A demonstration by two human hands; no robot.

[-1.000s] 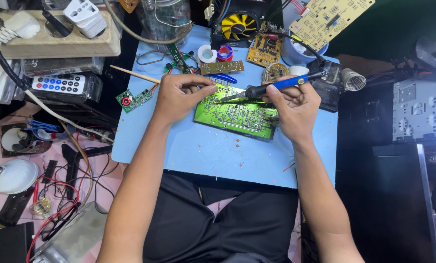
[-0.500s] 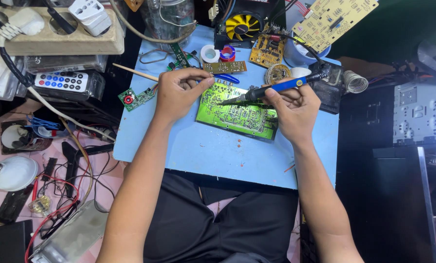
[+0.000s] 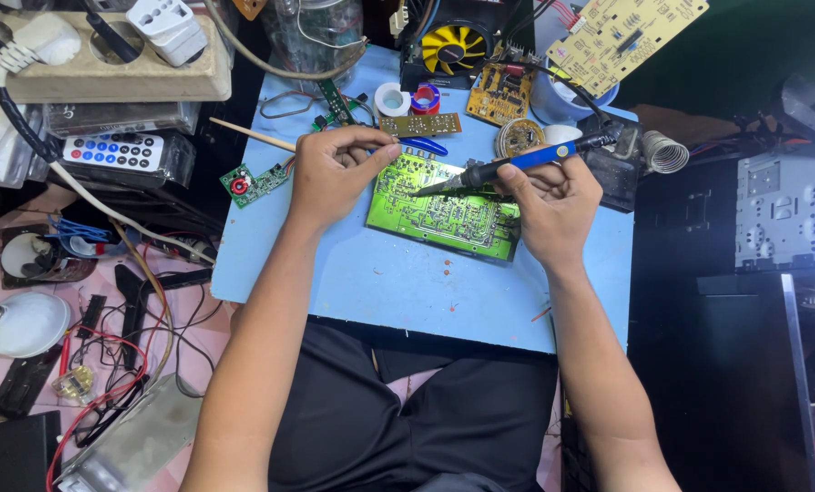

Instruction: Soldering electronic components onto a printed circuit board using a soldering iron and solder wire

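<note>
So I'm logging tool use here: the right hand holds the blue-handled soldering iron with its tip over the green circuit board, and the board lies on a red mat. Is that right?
Not quite. In the head view the mat is light blue, not red. The rest stands: the right hand holds the blue-handled soldering iron with its tip over the green circuit board.

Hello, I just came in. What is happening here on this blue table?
A person sits at a blue table and works on a green circuit board that lies flat on it. The right hand holds a soldering iron with a blue grip, its tip pointing down at the board. The left hand rests at the board's upper left edge, fingers pinched together; what they hold is too small to tell. Smaller boards, tape rolls and a remote control lie around.
</note>
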